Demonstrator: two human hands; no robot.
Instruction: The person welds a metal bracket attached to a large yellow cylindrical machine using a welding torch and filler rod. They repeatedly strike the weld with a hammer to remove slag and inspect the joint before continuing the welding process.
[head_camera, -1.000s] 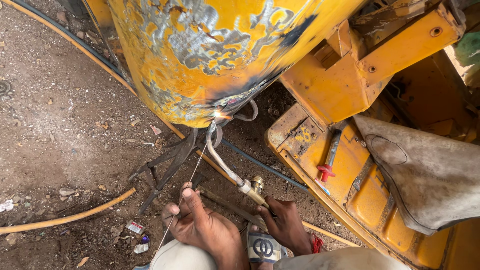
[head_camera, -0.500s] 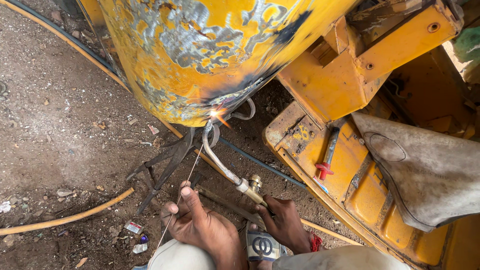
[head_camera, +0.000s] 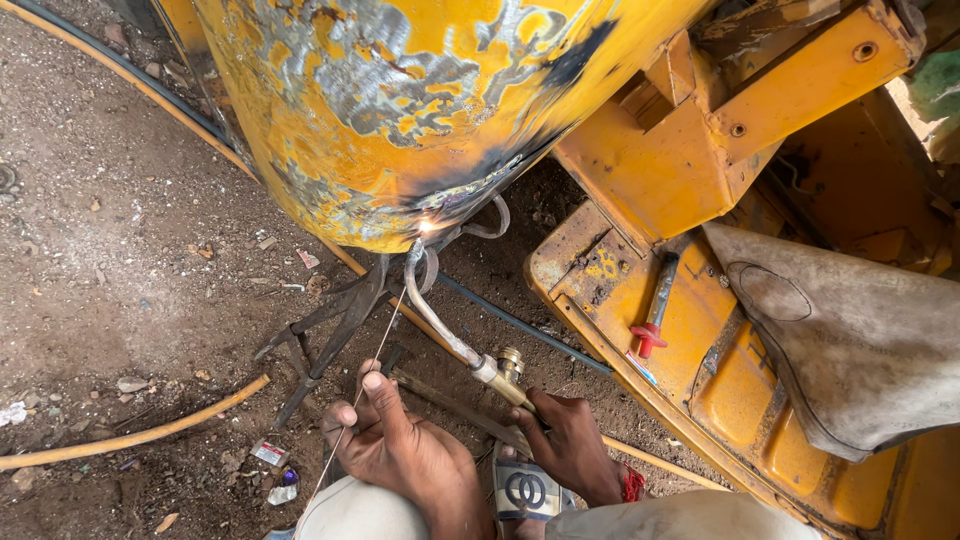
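A big yellow metal drum (head_camera: 400, 110) with scorched, peeling paint fills the top of the view. My right hand (head_camera: 570, 445) grips a gas torch (head_camera: 450, 335) whose bent nozzle reaches up to the drum's lower edge, where a bright flame spot (head_camera: 428, 227) glows. My left hand (head_camera: 405, 450) pinches a thin filler wire (head_camera: 375, 355) that slants up toward the same spot. Both hands rest low in the view, above my knees and a sandal (head_camera: 527, 490).
Dirt ground lies at left with an orange hose (head_camera: 130, 435) and a black hose (head_camera: 520, 325). Dark tongs (head_camera: 330, 335) lie under the drum. A yellow machine panel (head_camera: 700, 340) with a red-handled tool (head_camera: 655, 305) and a grey cloth (head_camera: 850, 350) are at right.
The view has shifted slightly. The torch tip stays at the drum's lower edge and the glow there is brighter than a second ago. Both hands keep their hold.
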